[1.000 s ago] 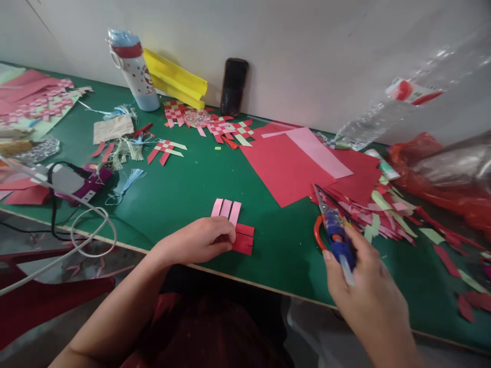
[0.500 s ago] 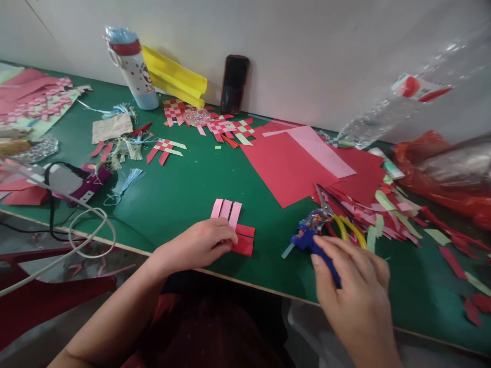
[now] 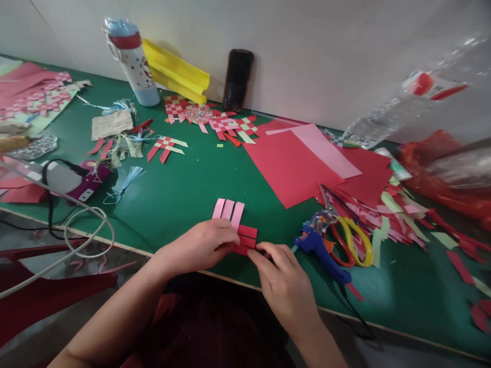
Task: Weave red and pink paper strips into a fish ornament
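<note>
Glue gun point(image 3: 319, 246) set down, right hand point(image 3: 286, 283) joins left hand point(image 3: 203, 245) pinching the paper strips point(image 3: 229, 209) at lower centre; a tug could unweave them.

Pink and red paper strips point(image 3: 235, 219) are being shown on a green desk point(image 3: 184, 189), beside a blue glue gun point(image 3: 321, 249).

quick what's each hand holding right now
Left hand: closed on the woven paper strips, pinning them down.
Right hand: fingertips at the red strips; grip cannot be told.
</note>
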Demonstrator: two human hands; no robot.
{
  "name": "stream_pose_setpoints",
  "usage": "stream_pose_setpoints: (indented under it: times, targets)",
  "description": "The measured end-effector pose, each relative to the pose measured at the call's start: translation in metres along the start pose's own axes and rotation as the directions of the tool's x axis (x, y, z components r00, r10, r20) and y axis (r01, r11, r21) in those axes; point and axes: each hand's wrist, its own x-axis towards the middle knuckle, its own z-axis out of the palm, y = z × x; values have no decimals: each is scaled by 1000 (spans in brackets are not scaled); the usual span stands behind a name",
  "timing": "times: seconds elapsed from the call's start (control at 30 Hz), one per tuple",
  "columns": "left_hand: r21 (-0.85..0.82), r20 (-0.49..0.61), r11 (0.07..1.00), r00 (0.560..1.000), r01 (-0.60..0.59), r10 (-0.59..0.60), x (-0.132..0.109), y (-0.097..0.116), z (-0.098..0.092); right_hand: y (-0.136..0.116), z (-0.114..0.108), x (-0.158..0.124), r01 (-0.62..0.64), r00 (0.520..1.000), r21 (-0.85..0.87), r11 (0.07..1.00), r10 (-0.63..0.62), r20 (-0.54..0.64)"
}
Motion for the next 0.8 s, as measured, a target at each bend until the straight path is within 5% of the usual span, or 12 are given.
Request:
stream_pose_setpoints:
  times: [0.27, 0.47, 0.8]
  targets:
    - [69, 13, 997, 1000, -29, 29, -6, -3, 2, -4, -3, -4, 54, 998, -89, 995, -51, 33]
    - [396, 112, 900, 983, -180, 148, -16, 5, 9, -11, -6, -8, 74, 994, -168, 983, -60, 88]
    - [610, -27, 792, 999, -6, 28, -44, 12, 23, -10, -3, -12, 44, 997, -165, 985, -32, 74]
